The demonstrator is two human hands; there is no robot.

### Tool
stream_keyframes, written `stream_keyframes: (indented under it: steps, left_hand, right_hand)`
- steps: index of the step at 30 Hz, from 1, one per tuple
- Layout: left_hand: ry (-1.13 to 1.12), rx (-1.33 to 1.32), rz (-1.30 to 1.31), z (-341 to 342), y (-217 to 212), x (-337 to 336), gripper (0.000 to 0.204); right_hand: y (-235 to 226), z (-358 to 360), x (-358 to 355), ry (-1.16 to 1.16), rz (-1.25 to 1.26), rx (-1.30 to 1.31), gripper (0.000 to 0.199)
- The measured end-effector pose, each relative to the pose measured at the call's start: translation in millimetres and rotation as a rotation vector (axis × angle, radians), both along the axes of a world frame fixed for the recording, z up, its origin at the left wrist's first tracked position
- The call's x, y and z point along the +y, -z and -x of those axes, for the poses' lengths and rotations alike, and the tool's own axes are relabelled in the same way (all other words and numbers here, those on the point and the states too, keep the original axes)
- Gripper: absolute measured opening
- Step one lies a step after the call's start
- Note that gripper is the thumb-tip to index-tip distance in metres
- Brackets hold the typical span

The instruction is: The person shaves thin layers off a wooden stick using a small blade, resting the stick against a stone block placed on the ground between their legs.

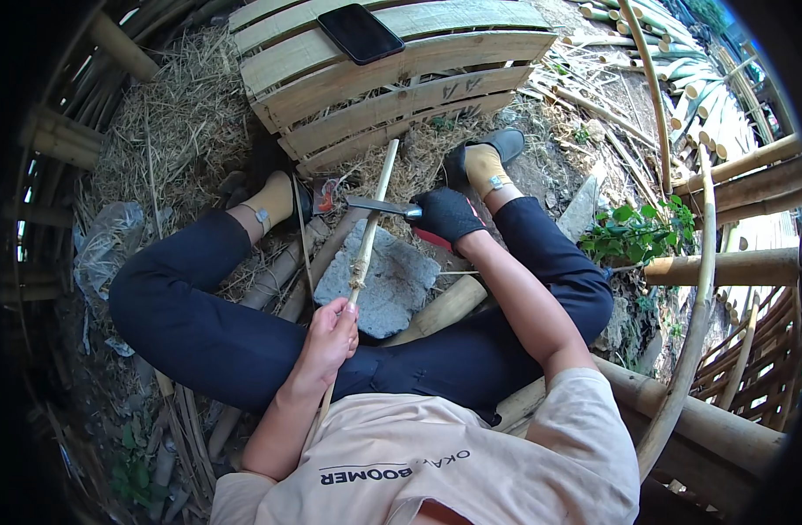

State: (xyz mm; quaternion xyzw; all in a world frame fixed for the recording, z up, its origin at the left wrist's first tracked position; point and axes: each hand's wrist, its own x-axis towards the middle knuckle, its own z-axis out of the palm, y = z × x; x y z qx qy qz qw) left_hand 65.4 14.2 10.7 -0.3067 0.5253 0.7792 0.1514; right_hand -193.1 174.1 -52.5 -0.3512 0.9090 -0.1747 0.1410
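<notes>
Head view. The person sits on the ground, legs bent around a flat grey stone (pixel 388 278). The left hand (pixel 329 337), bare, is closed around a thin bamboo stick (pixel 373 219): pale yellow-tan, slender, nearly straight, with a rough knot at a node just above the grip. The stick runs from below the hand, across the stone, toward a slatted bamboo pallet (pixel 392 79). The right hand (pixel 447 214), in a dark glove, grips a knife (pixel 379 206); its blade lies across the stick. A black phone (pixel 360 33) rests on the pallet.
</notes>
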Motion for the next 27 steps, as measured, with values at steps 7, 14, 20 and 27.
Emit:
stream_keyframes:
  steps: [7, 14, 20, 27]
  left_hand:
    - [-0.017, -0.003, 0.040, -2.3, 1.7, 2.8, 0.024]
    - [0.002, 0.013, -0.005, -4.9, -0.6, 0.3, 0.024]
    - [0.002, 0.001, 0.015, -4.6, 4.8, -1.5, 0.024]
    - [0.003, 0.005, 0.033, -0.7, -1.4, 1.2, 0.024]
  right_hand:
    - [7.1, 0.7, 3.2, 0.102, 0.018, -0.083, 0.025]
    - [-8.4, -10.5, 2.5, 0.039, 0.008, 0.005, 0.024]
    - [-1.2, 1.7, 9.6, 0.100, 0.000, -0.011, 0.025]
    - [-1.7, -2.6, 5.1, 0.104, -0.001, -0.003, 0.019]
